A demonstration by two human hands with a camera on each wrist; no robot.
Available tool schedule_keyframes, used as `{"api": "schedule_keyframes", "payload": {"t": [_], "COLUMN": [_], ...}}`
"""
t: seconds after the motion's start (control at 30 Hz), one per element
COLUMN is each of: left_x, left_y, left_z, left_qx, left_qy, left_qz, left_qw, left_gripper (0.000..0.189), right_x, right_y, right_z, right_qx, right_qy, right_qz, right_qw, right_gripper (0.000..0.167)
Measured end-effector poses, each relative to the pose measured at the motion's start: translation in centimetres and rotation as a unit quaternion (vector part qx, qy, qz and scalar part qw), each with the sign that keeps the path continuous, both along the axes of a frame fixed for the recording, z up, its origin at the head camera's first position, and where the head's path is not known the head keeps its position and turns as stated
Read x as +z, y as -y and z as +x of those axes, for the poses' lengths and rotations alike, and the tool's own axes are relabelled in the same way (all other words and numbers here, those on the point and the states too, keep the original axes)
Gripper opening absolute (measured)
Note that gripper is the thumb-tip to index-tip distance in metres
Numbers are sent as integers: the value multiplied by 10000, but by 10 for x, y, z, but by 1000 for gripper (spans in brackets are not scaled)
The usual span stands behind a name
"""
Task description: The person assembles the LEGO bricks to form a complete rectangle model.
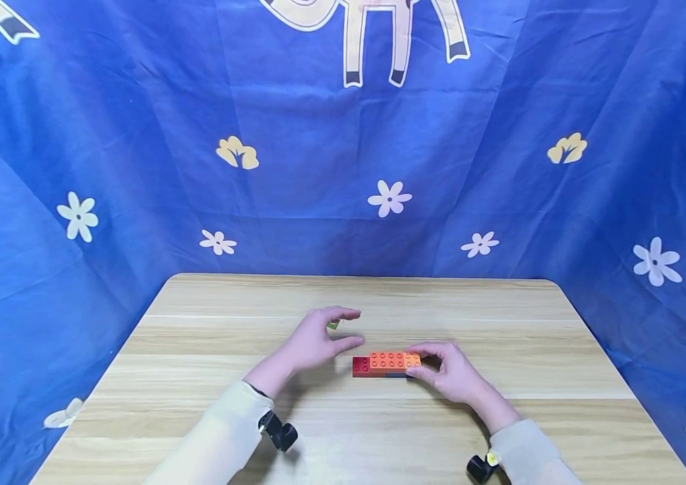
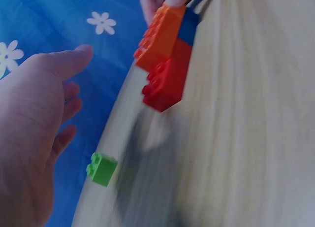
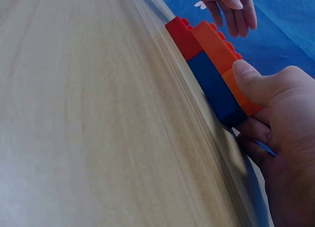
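My right hand (image 1: 455,374) pinches the right end of a stack of toy building bricks, thumb on the near side and fingers on the far side. On the stack's top layer are an orange brick (image 1: 387,360) and a lighter orange one (image 1: 412,359). Below, a red brick (image 2: 170,81) sticks out to the left, next to a blue brick (image 3: 215,84). Whether the stack touches the table cannot be told. My left hand (image 1: 315,342) is left of it, thumb and fingers apart, holding nothing. A small green brick (image 2: 102,169) lies beyond that hand, partly hidden by it in the head view.
The wooden table (image 1: 246,296) spreads under both hands. A blue cloth (image 1: 319,222) printed with flowers hangs behind and along both sides. Black cameras are strapped to the left wrist (image 1: 279,432) and the right wrist (image 1: 481,468).
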State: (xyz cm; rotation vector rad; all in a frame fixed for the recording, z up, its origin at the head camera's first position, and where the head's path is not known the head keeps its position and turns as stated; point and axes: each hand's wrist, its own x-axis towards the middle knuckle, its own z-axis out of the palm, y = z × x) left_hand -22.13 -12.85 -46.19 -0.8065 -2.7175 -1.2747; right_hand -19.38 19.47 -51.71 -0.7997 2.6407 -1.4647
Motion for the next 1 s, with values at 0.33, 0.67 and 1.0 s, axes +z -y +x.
{"api": "schedule_keyframes", "payload": {"t": [0.33,0.67,1.0], "left_x": [-5,-21,-28], "left_y": [20,35,37], "left_z": [-21,-36,-42], "left_qx": [404,606,740], "left_qy": [-61,134,358], "left_qz": [-413,-579,-564], "left_qw": [9983,9964,9950], "left_gripper": [70,80,79], "right_x": [-2,-2,1], "right_y": [0,0,2], "right_z": [-1,-1,1], "right_qx": [116,137,-23], "right_qy": [-3,-26,46], "right_qz": [-271,-335,-203], "right_qw": [9996,9993,9998], "right_gripper": [36,37,39]}}
